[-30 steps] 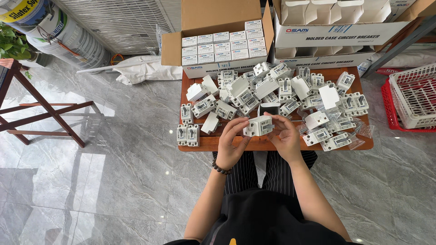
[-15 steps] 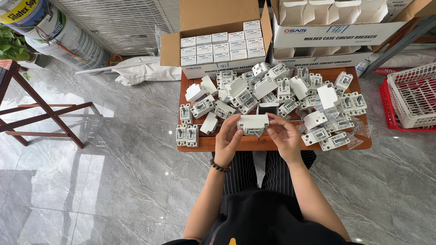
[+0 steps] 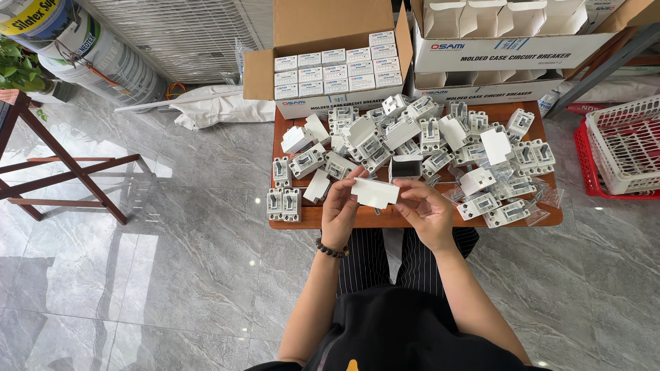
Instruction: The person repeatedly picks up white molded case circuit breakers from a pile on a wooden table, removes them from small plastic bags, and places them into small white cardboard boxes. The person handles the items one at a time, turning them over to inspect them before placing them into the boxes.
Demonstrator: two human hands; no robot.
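The low wooden table [image 3: 330, 218] is crowded: white breakers [image 3: 412, 137] and small folded boxes cover most of it. Bare wood shows only along the table's near edge. Open cartons [image 3: 330, 55] wall off its far side.

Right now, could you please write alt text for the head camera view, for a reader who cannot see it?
Both hands, left and right, hold a small white box over a wooden table piled with white breakers. Behind it, an open carton holds rows of similar boxes.
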